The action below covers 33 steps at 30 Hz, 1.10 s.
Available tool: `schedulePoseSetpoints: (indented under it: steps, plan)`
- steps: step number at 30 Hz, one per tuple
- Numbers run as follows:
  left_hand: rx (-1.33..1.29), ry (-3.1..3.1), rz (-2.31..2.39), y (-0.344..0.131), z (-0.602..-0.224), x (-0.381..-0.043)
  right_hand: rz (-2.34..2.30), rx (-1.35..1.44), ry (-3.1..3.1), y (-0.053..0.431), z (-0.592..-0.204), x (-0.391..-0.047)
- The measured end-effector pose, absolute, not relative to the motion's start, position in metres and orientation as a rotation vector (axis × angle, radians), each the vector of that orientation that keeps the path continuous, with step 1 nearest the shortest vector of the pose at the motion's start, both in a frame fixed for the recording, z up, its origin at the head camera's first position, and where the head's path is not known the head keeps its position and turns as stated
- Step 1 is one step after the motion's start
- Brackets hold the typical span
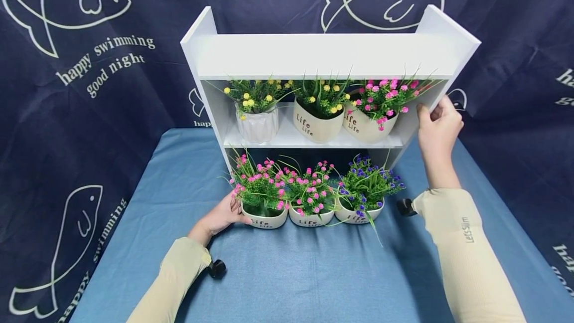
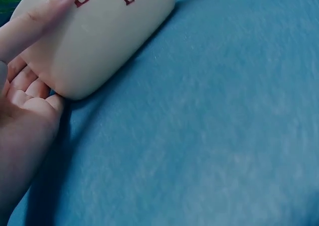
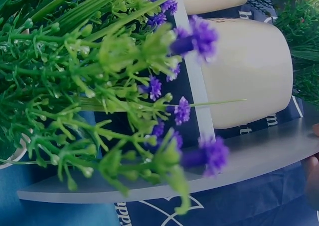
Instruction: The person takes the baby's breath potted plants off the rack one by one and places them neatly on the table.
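My left hand (image 1: 222, 214) grips the leftmost front pot (image 2: 107, 41), a cream planter lettered "Life" with pink flowers (image 1: 260, 178). The thumb lies on its front, the fingers at its side. In the head view, a second pink-flowered pot (image 1: 311, 217) and a purple-flowered pot (image 1: 358, 214) stand beside it in a row before the white shelf (image 1: 325, 56). At the right, my right hand (image 1: 439, 131) pinches the shelf's side panel (image 3: 249, 158) by its front edge. In the right wrist view purple flowers (image 3: 204, 39) cover much of the panel.
On the middle board (image 1: 287, 136) stand a white fluted pot (image 1: 258, 124) with yellow flowers, a cream pot (image 1: 318, 122) with yellow flowers and a cream pot (image 1: 369, 126) with pink ones. Blue cloth (image 1: 287, 273) covers the table; a dark fish-print curtain (image 1: 148, 88) hangs behind.
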<state>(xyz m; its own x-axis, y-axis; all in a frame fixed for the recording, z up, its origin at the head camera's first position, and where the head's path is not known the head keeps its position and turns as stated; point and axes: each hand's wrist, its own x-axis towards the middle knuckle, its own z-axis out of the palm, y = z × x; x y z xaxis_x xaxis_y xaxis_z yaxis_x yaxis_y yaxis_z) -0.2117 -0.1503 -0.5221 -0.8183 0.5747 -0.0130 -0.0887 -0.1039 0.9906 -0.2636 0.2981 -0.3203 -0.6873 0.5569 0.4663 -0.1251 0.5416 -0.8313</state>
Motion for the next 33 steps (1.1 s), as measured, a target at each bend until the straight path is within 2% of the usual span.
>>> schedulePoseSetpoints:
  steps: [14, 24, 33]
  plan:
    - [0.560, 2.134, 1.811, -0.147, -0.519, -0.199, 1.222, -0.348, -2.027, 0.299, -0.320, -0.262]
    - [0.585, 2.153, 1.806, -0.150, -0.519, -0.193, 1.209, -0.334, -2.042, 0.300, -0.320, -0.262]
    - [0.561, 2.278, 1.659, -0.171, -0.498, -0.188, 1.204, -0.331, -2.049, 0.299, -0.320, -0.263]
